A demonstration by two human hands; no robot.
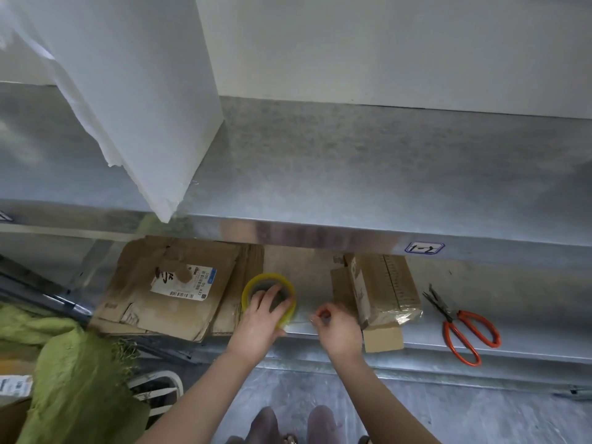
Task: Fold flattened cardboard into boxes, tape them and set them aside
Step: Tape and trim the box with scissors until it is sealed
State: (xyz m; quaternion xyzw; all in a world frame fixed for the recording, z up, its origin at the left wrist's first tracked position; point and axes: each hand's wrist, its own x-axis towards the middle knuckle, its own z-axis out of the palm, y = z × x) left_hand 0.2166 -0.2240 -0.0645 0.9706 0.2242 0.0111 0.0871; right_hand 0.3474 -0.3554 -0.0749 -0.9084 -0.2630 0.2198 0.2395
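Observation:
A yellowish roll of clear tape (256,281) lies on the lower metal shelf (512,302). My left hand (261,318) grips the roll, fingers inside its core and thumb on the outer edge. Just right of it, my right hand (336,328) pinches something thin near the roll, probably the tape's end; it is too small to be sure. A stack of flattened cardboard (166,290) with a white shipping label lies to the left. A small folded brown box (378,286), wrapped in clear tape, stands right of my right hand.
Orange-handled scissors (461,328) lie on the shelf at the right. The upper metal shelf (352,174) overhangs the work area, with a white sheet (128,91) hanging over it. A green cloth (64,373) and a white basket (157,389) sit on the floor at left.

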